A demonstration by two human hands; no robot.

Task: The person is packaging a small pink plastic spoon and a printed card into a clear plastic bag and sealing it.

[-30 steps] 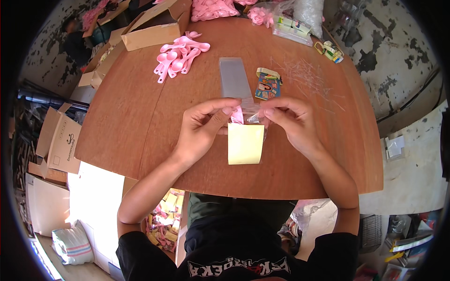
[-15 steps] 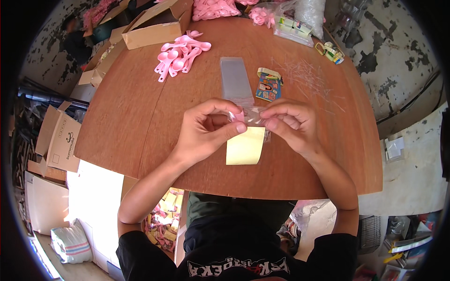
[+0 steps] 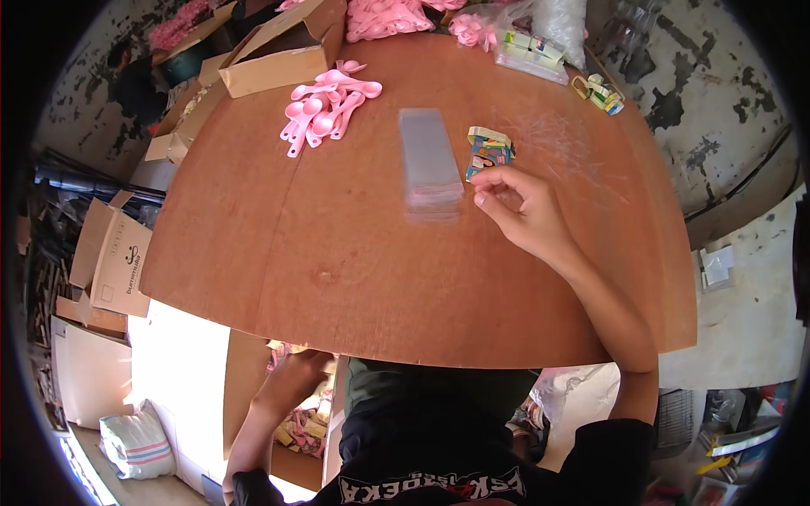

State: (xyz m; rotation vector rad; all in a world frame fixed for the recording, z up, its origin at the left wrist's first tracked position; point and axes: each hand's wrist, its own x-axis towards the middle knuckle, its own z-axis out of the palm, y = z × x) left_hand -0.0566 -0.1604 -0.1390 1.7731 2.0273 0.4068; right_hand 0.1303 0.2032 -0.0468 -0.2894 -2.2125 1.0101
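Note:
My right hand [image 3: 525, 207] is over the table, its fingers loosely curled and thumb and forefinger slightly apart, with nothing visible between them. It partly covers a small stack of blue printed cards with a pale band [image 3: 491, 145]. Just left of it lies a stack of clear plastic sleeves [image 3: 429, 152], its near end blurred. My left hand [image 3: 297, 375] is down below the table's front edge, over a cardboard box [image 3: 245, 384] that holds pink and yellow packets [image 3: 305, 426]. Its fingers are partly hidden and smeared, so their grip does not show.
A pile of pink scoops [image 3: 325, 110] lies at the far left of the wooden table [image 3: 354, 287], before an open carton [image 3: 283, 63]. Thin clear strips [image 3: 565, 148] are scattered at right. Bags of pink pieces [image 3: 390, 18] and a banded bundle [image 3: 601, 93] line the back.
Both hands were together holding a small clear bag with something pink and a yellow card. My left hand has dropped to the box below; the bag and card are gone from the tabletop.

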